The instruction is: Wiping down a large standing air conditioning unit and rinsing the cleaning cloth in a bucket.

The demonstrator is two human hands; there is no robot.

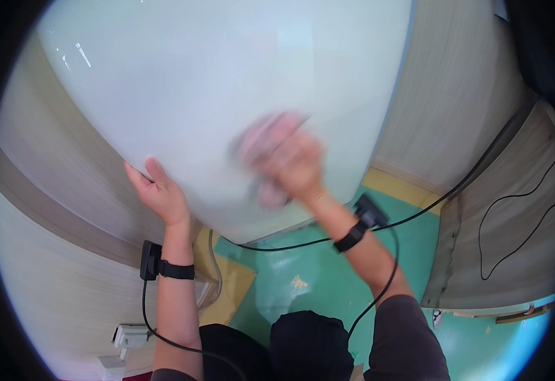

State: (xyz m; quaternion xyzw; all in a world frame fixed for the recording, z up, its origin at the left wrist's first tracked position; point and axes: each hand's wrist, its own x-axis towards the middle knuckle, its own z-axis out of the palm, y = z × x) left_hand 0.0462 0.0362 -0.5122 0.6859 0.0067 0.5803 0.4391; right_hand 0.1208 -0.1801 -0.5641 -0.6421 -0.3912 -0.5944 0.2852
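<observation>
A large glossy white panel point(201, 95) stands before me, its lower end close to the green floor. My left hand point(163, 195) grips the panel's left edge, with the thumb on the front face and the fingers at the side. Bunched in my right hand point(301, 166) is a pink cloth point(272, 133), which lies over the lower middle of the panel's face. Motion blurs both the cloth and this hand, and part of the cloth hangs below the fingers. Each forearm carries a black strap with a small cabled device.
A black cable point(277, 248) crosses low in front of the panel and rises to the right. Grey wood-grain boards point(415, 95) flank it. At lower left are a white wall-mounted fitting point(132, 336) and a grey hose point(214, 262). The green floor point(277, 285) has yellow borders.
</observation>
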